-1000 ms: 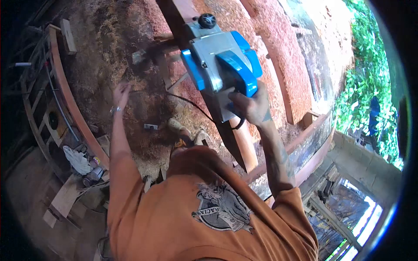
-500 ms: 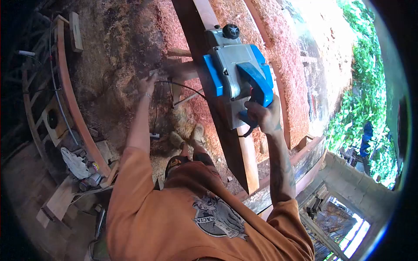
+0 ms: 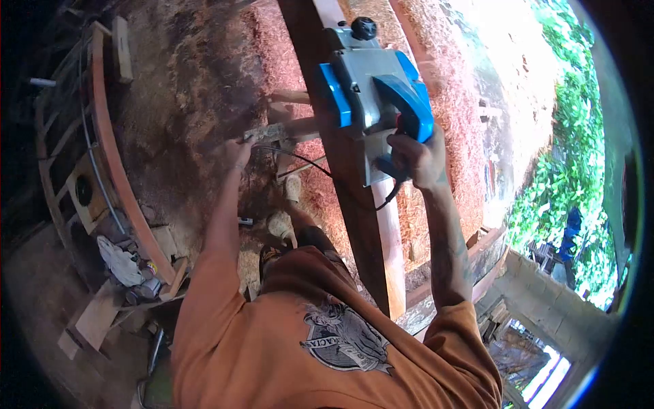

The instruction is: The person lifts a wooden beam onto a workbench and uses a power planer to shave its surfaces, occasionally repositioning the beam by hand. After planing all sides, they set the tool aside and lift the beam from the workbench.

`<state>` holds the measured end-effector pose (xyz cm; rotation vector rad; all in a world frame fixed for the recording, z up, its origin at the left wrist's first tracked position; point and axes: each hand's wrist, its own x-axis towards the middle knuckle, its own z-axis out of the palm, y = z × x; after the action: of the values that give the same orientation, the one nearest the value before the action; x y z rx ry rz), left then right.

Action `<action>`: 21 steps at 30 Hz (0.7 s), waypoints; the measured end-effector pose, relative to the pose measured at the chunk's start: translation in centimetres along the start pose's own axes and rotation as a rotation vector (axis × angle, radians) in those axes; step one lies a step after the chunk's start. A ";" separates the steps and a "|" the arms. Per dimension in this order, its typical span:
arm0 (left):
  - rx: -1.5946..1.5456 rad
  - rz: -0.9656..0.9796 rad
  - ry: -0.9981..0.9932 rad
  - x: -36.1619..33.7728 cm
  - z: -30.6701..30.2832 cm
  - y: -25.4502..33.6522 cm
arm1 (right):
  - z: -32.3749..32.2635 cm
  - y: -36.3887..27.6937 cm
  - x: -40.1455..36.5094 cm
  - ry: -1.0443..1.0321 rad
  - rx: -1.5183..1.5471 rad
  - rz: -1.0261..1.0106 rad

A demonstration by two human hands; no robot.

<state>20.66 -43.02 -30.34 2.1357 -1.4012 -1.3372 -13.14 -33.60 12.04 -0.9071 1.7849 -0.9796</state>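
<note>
A blue and grey power planer [image 3: 371, 88] rests on the upper face of a long wooden beam [image 3: 392, 252]. My right hand [image 3: 422, 157] is wrapped round the planer's rear handle. Out to the left, my left hand [image 3: 238, 151] is closed at the near end of a pale, worn piece [image 3: 264, 133], beside the black power cord [image 3: 293, 154]. The cord runs from near that hand, past the beam's dark side, to the back of the planer. What lies under the planer is hidden.
Pink and tan shavings [image 3: 449, 129] cover the ground around the beam. A curved reddish plank [image 3: 119, 163] stands at the left, near a white cloth [image 3: 121, 260]. My feet are below the beam, left of it. Green foliage [image 3: 565, 170] shows at the right.
The planer and my right hand sit slightly farther up the beam. My left hand has shifted right and down in view. My feet have changed position, one now farther forward.
</note>
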 end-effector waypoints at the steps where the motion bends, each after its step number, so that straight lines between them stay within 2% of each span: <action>1: 0.020 -0.021 -0.015 0.1 0.2 0.1 | 0.1 -0.2 0.5 0.009 -0.018 0.018; 7: -0.002 0.008 -0.057 -1.2 -1.1 2.1 | 0.4 -0.8 3.6 -0.005 -0.045 -0.049; 9: 0.047 0.003 -0.070 -1.8 -1.6 2.8 | 0.9 -1.5 4.3 -0.031 -0.021 -0.102; 11: 0.139 0.045 -0.046 -2.3 -2.3 3.4 | 1.4 -1.9 5.3 0.004 -0.003 -0.061; 14: 0.042 0.016 -0.025 -2.0 -1.6 2.8 | 1.8 -2.3 7.7 0.009 0.005 -0.072; 18: 0.093 0.012 -0.078 -0.9 -1.4 1.5 | 2.5 -3.6 11.7 -0.012 -0.057 -0.136; 20: 0.080 0.168 0.016 -2.2 -2.1 2.4 | 3.4 -4.8 13.4 0.001 -0.049 -0.202; 21: 0.061 0.179 0.028 -2.3 -2.2 2.6 | 3.6 -5.4 14.3 -0.018 -0.053 -0.161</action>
<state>20.61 -42.97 -26.19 2.0030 -1.5989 -1.2079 -13.80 -49.23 10.84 -1.1038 1.7511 -1.0255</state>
